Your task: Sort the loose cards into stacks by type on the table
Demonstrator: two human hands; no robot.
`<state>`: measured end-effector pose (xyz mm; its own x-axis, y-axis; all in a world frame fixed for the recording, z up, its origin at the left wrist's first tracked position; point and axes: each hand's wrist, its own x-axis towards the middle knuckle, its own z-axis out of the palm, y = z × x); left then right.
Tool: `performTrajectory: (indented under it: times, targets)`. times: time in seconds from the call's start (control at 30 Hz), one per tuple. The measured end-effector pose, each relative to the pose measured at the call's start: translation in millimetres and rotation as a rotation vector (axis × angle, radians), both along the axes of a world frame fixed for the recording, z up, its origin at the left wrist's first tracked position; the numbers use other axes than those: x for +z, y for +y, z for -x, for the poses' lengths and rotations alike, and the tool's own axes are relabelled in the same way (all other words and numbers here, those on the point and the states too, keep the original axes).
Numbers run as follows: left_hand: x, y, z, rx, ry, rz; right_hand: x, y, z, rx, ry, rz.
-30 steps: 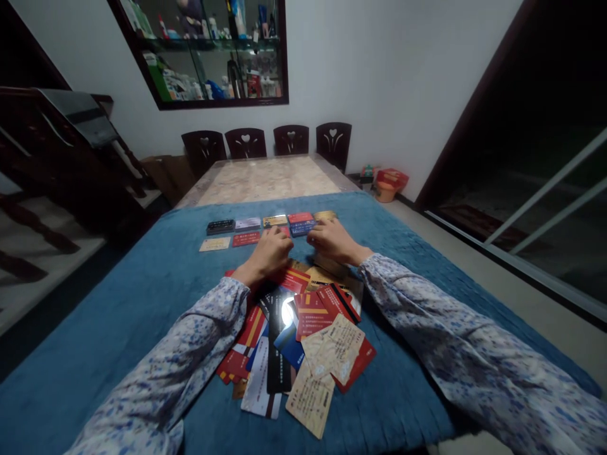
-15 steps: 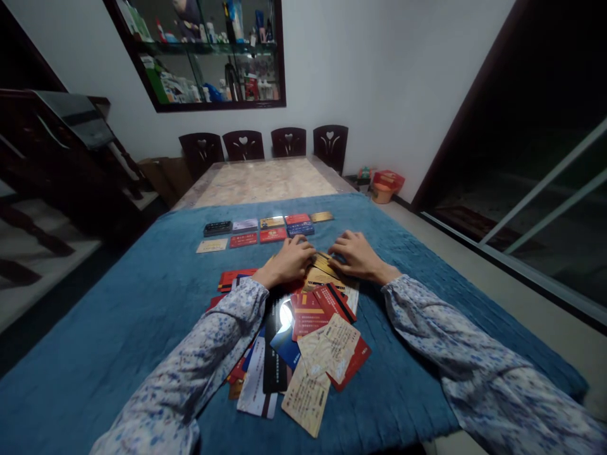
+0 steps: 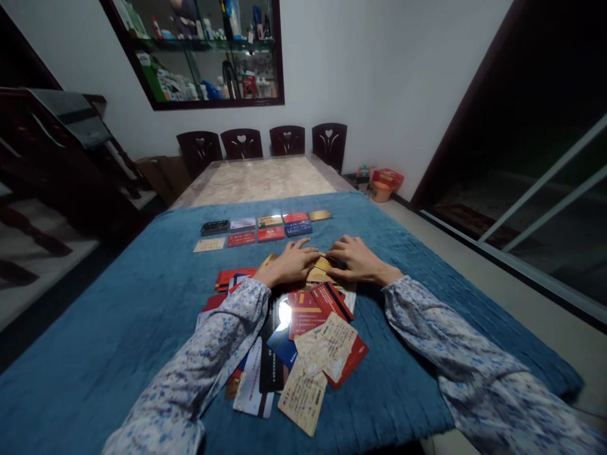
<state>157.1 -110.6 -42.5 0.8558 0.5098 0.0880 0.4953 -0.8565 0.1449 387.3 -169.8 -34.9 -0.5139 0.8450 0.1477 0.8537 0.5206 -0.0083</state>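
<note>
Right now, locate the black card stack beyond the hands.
In the head view, the black card stack is left of centre, at the far row's left end, with a silvery stack to its right and a beige card nearer the person.

Over my remote feed I am seeing smooth, plastic-looking cards [image 3: 327, 344] reflecting a glossy glare. The tablecloth [image 3: 133, 278] is showing matt, napped cloth; the tabletop [image 3: 265, 170] is resembling smooth stone, the chairs [image 3: 296, 142] wood, the sleeves [image 3: 203, 366] thin, creased fabric.

left sleeve [image 3: 208, 360], right sleeve [image 3: 455, 341]: long, pale | print: blue-violet flecks | fabric: loose, creased | hands [image 3: 296, 262]: bare
</note>
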Motion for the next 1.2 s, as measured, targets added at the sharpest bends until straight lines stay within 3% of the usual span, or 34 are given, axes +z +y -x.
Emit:
performTrajectory:
  times: [0.3,1.2]
  targets:
    - [19.5,-5,7,0.017,0.020,0.005,-6.6,3,-4,0.073,0.085,-0.022]
    - [26.7,3,13,-0.107,-0.018,-0.065,-11.1,9,-15,0.161,0.222,-0.103]
